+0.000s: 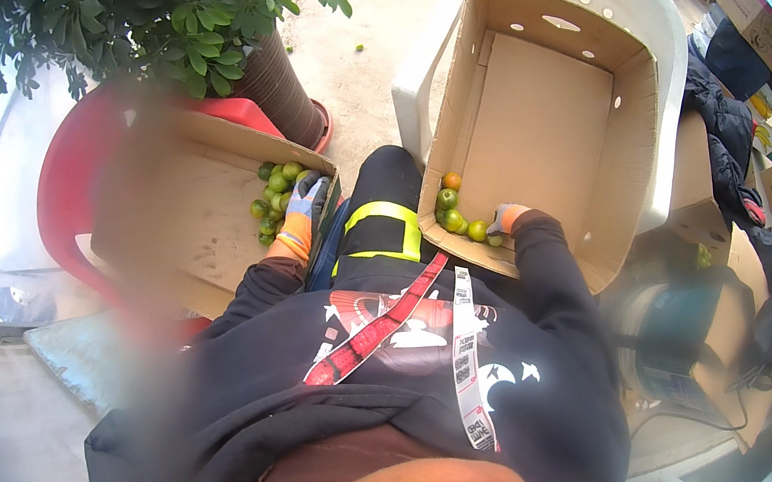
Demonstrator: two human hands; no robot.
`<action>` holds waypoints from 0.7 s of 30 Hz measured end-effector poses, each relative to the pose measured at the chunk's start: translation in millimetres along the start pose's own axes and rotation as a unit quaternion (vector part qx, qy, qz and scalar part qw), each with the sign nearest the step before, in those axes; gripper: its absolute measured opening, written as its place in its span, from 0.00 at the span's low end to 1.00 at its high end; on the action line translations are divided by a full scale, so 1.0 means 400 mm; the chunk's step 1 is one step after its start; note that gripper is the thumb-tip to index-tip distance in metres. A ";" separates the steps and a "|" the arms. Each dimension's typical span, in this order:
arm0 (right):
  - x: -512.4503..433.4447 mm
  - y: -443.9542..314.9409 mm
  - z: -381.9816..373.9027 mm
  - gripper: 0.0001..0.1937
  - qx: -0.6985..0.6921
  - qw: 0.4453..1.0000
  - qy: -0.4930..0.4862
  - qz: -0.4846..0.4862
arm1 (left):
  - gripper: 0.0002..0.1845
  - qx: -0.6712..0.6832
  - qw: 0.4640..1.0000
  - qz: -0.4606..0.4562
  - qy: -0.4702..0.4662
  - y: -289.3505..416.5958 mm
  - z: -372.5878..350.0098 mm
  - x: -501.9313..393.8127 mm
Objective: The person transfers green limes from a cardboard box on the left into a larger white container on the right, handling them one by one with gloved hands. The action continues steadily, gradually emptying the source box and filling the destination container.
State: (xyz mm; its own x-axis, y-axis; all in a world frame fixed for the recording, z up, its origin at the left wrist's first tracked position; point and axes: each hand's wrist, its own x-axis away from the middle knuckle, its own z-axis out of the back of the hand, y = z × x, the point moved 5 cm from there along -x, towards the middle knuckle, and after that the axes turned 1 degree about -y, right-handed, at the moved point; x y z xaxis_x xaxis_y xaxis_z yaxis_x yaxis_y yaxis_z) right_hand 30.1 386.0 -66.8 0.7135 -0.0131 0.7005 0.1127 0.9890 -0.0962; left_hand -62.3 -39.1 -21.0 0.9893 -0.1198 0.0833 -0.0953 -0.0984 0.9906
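Two cardboard boxes lie before me. In the left box (pixel 208 213), several green citrus-like fruits (pixel 278 182) are heaped at the right side, and my left hand (pixel 304 209), in an orange and grey glove, rests over them; its fingertips and any fruit under it are partly hidden. The right box (pixel 542 114) has a row of green and orange-tinged fruits (pixel 454 220) along its near left corner. My right hand (pixel 510 219), gloved too, reaches to the near end of that row, beside a green fruit; its fingers are turned down and mostly hidden.
The right box stands on a white plastic chair (pixel 417 94), the left on a red chair (pixel 68 168). A potted leafy plant (pixel 282 84) rises behind the left box. Cartons, a dark jacket (pixel 718 104) and a cable (pixel 691 419) are at the right. A blurred patch covers part of the left box.
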 end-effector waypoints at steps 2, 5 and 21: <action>-0.028 -0.046 0.022 0.20 0.029 0.999 -0.006 0.024 | 0.20 0.013 1.000 0.021 -0.001 -0.019 0.005 -0.002; -0.076 -0.131 0.061 0.19 -0.006 0.998 0.044 0.052 | 0.21 -0.015 1.000 -0.001 -0.010 -0.037 0.020 -0.009; 0.031 -0.118 -0.015 0.23 0.045 0.996 0.019 0.068 | 0.23 -0.081 0.996 -0.020 -0.030 -0.002 -0.012 0.057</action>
State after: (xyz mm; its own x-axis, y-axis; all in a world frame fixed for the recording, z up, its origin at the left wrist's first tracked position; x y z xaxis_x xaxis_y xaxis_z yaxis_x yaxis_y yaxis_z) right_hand 37.8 338.4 -57.9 0.7440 0.1180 0.6577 -0.0484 0.9912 -0.1231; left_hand -39.2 -37.1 -19.4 0.9833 -0.1774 0.0417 -0.0321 0.0561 0.9979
